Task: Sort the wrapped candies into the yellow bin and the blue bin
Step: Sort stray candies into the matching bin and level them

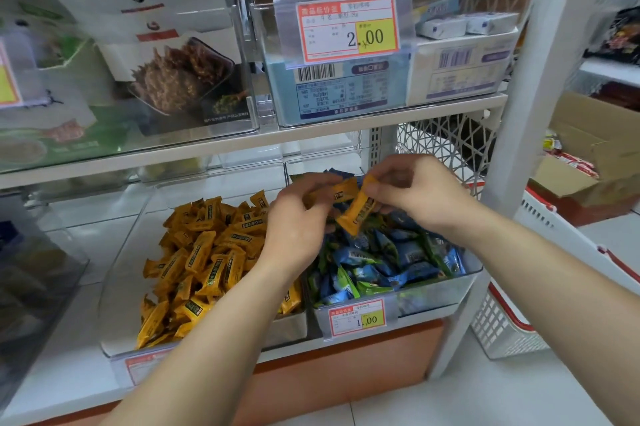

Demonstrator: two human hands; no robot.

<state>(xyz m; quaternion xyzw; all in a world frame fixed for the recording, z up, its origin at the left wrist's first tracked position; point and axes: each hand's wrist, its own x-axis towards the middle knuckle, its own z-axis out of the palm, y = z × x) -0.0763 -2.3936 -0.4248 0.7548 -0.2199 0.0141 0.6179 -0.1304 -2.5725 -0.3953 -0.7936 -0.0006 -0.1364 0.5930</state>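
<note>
Two clear bins stand side by side on the low shelf. The left bin (117, 290) holds a heap of yellow wrapped candies (204, 259). The right bin (433, 294) holds blue and green wrapped candies (381, 263). Above the gap between the bins, my left hand (298, 221) pinches one yellow candy (337, 193). My right hand (415, 190) pinches a second yellow candy (360, 211) over the blue pile. The two held candies touch or overlap.
A white shelf board (242, 145) hangs close above the bins, carrying clear boxes with packets and a price tag (348, 29). A white upright post (519, 135) stands right of the blue bin. A white and red basket (540, 273) and a cardboard box (588, 162) sit on the floor to the right.
</note>
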